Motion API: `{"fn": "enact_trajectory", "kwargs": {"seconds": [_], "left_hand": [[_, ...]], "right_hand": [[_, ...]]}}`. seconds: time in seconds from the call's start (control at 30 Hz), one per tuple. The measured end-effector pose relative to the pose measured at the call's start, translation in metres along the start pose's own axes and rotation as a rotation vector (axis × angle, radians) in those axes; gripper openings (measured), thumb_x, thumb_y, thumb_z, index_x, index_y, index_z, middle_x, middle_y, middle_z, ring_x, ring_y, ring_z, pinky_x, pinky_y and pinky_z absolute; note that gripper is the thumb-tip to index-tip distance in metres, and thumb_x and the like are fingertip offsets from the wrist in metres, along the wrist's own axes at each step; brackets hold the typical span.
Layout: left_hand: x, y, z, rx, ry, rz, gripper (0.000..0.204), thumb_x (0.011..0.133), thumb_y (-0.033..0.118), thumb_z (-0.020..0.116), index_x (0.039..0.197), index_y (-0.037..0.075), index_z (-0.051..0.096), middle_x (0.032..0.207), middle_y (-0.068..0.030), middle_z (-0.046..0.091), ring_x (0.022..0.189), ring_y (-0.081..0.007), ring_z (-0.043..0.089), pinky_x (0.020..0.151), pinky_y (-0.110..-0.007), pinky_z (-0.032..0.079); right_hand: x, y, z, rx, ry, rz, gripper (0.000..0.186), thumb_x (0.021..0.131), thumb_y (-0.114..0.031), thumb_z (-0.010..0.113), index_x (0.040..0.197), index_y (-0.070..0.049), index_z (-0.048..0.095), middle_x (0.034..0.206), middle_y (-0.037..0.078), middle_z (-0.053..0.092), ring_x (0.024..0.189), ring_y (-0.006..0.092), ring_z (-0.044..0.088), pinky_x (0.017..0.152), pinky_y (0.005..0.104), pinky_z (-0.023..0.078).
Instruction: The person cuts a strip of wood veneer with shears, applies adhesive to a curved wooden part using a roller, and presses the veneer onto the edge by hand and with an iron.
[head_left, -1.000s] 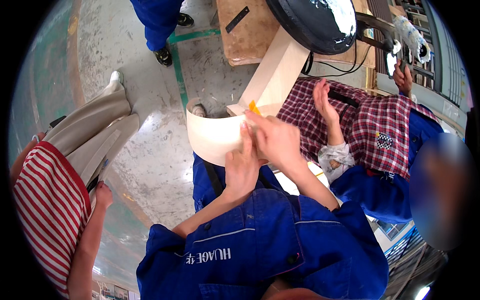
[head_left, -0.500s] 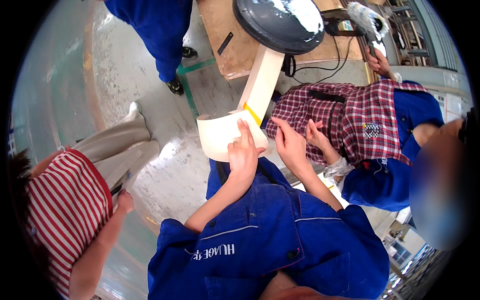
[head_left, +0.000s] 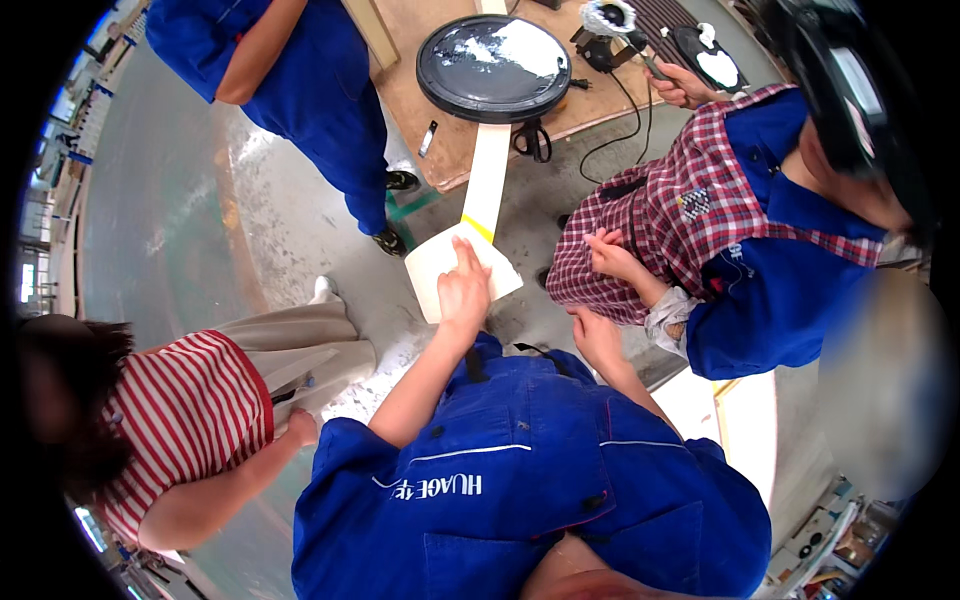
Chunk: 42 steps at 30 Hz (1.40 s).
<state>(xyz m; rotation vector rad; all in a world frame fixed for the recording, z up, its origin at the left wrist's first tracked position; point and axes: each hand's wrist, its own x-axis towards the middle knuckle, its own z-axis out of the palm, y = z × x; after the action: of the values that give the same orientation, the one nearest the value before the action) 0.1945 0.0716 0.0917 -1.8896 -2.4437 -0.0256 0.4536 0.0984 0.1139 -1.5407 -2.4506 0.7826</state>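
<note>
My left hand (head_left: 464,292) lies over a cream-coloured sheet (head_left: 432,268), its index and middle fingers stretched out across the surface and the others bent. The sheet sits at the near end of a long pale strip (head_left: 490,170), beside a yellow band (head_left: 478,229) where they meet. The strip reaches back to the table, under a round black disc (head_left: 493,70) with a glossy top. To the right of the sheet, apart from it, my right hand (head_left: 598,338) hovers with loosely bent fingers; nothing shows in it.
At right, a co-worker in a plaid apron (head_left: 640,225) grips the handle of a tool with a fluffy white head (head_left: 606,17). Its black cord (head_left: 637,115) hangs over the wooden table (head_left: 450,160). One person in blue (head_left: 320,120) stands far left, another in stripes (head_left: 195,420) nearer.
The view has shifted, showing more of the table and people. My right hand has drawn back from the sheet, its fingers more bent. My left hand still rests on the sheet.
</note>
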Motion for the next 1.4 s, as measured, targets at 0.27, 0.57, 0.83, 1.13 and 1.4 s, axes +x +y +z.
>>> {"fn": "enact_trajectory", "kwargs": {"seconds": [0.27,0.57,0.83,1.13,1.4], "left_hand": [[0.017,-0.010,-0.007,-0.194,-0.152,-0.051,0.052,0.097,0.033,0.044,0.134,-0.003,0.046,0.144,-0.0211,0.044,0.074,-0.0361,0.069,0.064,-0.045,0.057],[0.028,-0.015,-0.022,-0.141,-0.260,0.041,0.048,0.097,0.030,0.044,0.141,0.011,0.043,0.146,-0.0178,0.042,0.089,-0.0383,0.068,0.075,-0.047,0.056],[0.041,-0.019,-0.029,-0.123,-0.237,0.096,0.042,0.094,0.026,0.047,0.135,0.016,0.052,0.142,-0.0160,0.048,0.090,-0.0341,0.069,0.075,-0.044,0.056],[0.018,-0.061,-0.037,-0.636,0.168,-0.028,0.051,0.088,0.029,0.063,0.132,0.004,0.053,0.133,-0.0168,0.054,0.123,-0.0328,0.048,0.098,-0.045,0.039],[0.030,-0.100,0.019,-1.127,-0.200,-0.238,0.084,0.086,0.044,0.068,0.146,-0.001,0.032,0.144,-0.0177,0.045,0.134,-0.0302,0.041,0.111,-0.039,0.030]], "right_hand": [[-0.056,0.060,-0.003,-0.037,-0.128,0.026,0.016,0.089,-0.018,0.056,0.101,-0.012,0.064,0.085,0.013,0.070,0.076,0.0334,0.068,0.068,0.0452,0.054],[-0.070,0.067,-0.014,-0.065,-0.265,-0.182,0.019,0.087,-0.020,0.055,0.092,-0.009,0.070,0.084,0.014,0.069,0.078,0.0322,0.068,0.068,0.0447,0.054],[-0.066,-0.009,-0.056,0.061,-0.492,-0.276,0.024,0.092,-0.025,0.053,0.106,-0.012,0.066,0.094,0.015,0.069,0.086,0.0351,0.066,0.072,0.0483,0.052],[-0.036,-0.096,-0.065,0.154,-0.350,-0.404,0.018,0.090,-0.017,0.057,0.103,-0.011,0.067,0.093,0.014,0.069,0.083,0.0350,0.066,0.072,0.0456,0.052],[-0.037,-0.127,-0.041,0.138,-0.382,-0.443,0.019,0.087,-0.014,0.058,0.103,-0.010,0.068,0.093,0.012,0.070,0.084,0.0334,0.066,0.074,0.0438,0.052]]}}
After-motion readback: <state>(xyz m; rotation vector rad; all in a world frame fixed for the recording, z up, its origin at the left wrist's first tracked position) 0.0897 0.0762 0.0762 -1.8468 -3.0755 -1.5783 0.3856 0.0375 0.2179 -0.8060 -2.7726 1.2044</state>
